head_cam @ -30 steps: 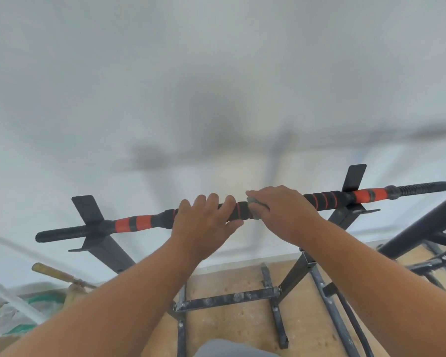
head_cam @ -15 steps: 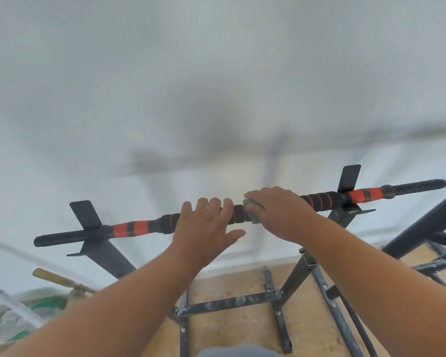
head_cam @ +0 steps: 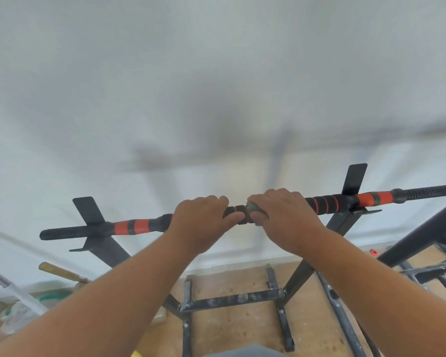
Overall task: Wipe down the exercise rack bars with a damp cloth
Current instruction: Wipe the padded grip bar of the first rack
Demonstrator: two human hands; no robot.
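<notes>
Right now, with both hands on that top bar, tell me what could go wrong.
1. The left hand grips the top bar right beside the right hand; a wipe leftward would likely bump it.
2. The cloth shows only as a small bunch under the right hand, so it may miss much of the bar.
3. Leaning on the bar could shift the rack's base frame.

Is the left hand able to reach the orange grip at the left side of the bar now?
Probably yes: the left hand holds the bar just right of the orange grip, and nothing lies between them.
</notes>
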